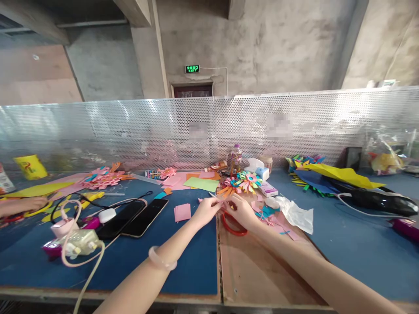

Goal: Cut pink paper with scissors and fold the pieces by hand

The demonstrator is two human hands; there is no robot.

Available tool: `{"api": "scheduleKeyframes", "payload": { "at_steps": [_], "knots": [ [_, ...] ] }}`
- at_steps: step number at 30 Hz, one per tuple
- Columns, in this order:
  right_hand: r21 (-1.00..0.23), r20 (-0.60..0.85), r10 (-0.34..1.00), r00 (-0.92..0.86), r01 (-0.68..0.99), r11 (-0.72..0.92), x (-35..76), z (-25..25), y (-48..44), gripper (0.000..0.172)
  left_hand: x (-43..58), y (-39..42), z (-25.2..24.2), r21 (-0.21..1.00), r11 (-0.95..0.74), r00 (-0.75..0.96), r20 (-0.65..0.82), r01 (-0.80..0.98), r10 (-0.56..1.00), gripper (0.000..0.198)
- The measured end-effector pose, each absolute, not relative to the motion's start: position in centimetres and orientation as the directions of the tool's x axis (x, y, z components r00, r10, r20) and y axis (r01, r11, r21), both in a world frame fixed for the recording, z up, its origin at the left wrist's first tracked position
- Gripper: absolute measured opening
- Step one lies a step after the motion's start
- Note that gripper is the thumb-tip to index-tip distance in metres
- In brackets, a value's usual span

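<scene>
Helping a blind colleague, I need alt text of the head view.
Left hand and right hand meet beside a red handle; anything held is unclear. Nearby on the worktable lie pink paper squares, multicolored paper flowers and green paper.

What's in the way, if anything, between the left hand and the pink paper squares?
Nothing that shows: the pink paper squares lie just beside the left hand, with blue tabletop showing between. The red-handled scissors are by the right hand.

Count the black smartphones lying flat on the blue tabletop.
2: one black smartphone beside the small white case; another black smartphone immediately right of the first, nearer the left hand. Others may be hidden under clutter.
</scene>
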State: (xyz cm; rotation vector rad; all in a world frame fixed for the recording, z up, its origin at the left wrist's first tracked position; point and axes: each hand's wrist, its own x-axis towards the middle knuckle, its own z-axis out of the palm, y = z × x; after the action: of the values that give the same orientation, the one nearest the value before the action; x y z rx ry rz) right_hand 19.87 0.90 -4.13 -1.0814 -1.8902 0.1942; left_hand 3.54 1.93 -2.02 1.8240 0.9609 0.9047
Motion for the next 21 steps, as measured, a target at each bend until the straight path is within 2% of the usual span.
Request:
{"api": "scheduleKeyframes", "payload": {
  "at_steps": [6, 15, 18, 21],
  "knots": [
    [-0.503, 0.652, 0.734, -0.192, 0.614, 0.608, 19.5, -4.1, 0.4, 0.011, 3.1, 1.5, -2.1, 0.927, -0.274, 0.427, 0.146, 0.256, 0.892, 0.037],
    [-0.295, 0.674, 0.696, -0.248, 0.773, 0.561, 19.4, -4.4, -0.1, 0.014, 3.9, 0.1, -1.5, 0.954, -0.22, 0.392, 0.127, 0.204, 0.911, 0.034],
    [-0.386, 0.688, 0.695, -0.207, 0.707, 0.593, 19.4, -4.1, -0.4, 0.017, 4.0, 0.0, -1.4, 0.967, -0.196, 0.376, 0.122, 0.163, 0.918, 0.031],
    [-0.608, 0.643, 0.756, -0.122, 0.518, 0.601, 19.6, -3.6, -0.7, 0.021, 4.0, 0.1, -1.5, 0.98, -0.155, 0.378, 0.096, 0.129, 0.921, 0.03]
  ]
}}
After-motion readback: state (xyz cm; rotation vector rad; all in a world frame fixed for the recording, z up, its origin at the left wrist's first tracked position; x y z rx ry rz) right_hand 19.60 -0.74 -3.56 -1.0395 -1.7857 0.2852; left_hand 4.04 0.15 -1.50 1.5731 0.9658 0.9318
